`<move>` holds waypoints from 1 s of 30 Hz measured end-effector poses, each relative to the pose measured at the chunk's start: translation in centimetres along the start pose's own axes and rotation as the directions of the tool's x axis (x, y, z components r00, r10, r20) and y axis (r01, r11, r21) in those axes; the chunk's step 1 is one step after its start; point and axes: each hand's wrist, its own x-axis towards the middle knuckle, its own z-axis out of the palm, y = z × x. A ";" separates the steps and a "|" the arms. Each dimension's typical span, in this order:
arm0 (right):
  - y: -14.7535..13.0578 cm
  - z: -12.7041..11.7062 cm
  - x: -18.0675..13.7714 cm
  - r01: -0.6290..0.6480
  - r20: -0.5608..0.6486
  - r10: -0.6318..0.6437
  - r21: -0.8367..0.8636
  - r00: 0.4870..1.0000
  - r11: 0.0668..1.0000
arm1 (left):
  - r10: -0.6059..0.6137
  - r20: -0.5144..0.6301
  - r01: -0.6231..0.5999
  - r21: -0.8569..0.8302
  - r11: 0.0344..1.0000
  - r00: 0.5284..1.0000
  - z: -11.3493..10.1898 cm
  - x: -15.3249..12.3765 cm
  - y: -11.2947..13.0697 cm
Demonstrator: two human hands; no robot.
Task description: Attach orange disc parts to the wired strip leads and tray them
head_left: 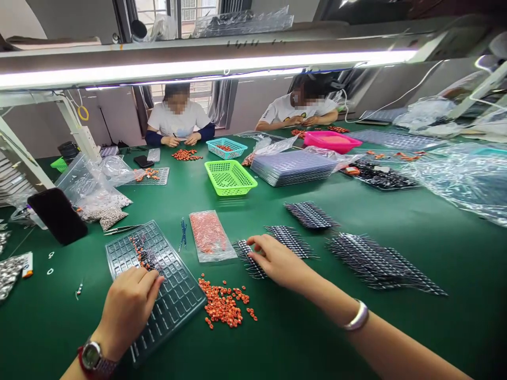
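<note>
My left hand (129, 303) rests on a clear plastic compartment tray (174, 295), fingers pinched together at a cluster of small dark parts (143, 254) in the tray's cells. My right hand (277, 259) reaches across to a strip of dark pinned components (249, 259) on the green table, fingers curled down onto it. A loose pile of small orange beads (224, 305) lies between my hands. A clear bag of orange parts (209, 235) sits just behind it.
More strips of dark components (380, 261) lie to the right. A green basket (229, 177), a teal basket (226, 148), a pink tray (331, 140) and stacked clear trays (293, 166) stand farther back. Two other people work at the far edge. A phone (57, 215) leans at left.
</note>
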 end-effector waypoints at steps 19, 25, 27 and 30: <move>1.2 -5.6 0.7 0.309 0.461 -0.223 -0.118 0.859 0.944 | 0.017 -0.092 -0.022 -0.055 0.998 0.996 -0.2 0.2 -0.1; -0.9 -5.8 -1.0 0.311 0.390 -0.293 0.017 0.873 0.950 | 0.018 -0.093 -0.024 -0.061 0.998 0.996 -0.1 0.2 -0.1; -1.3 -5.3 -0.8 0.297 0.383 -0.289 0.040 0.877 0.954 | 0.021 -0.095 -0.026 -0.061 0.998 0.995 0.0 0.2 -0.1; -0.9 -4.5 -0.3 0.239 0.407 -0.235 0.044 0.883 0.970 | 0.023 -0.093 -0.029 -0.063 0.998 0.995 0.0 0.2 -0.2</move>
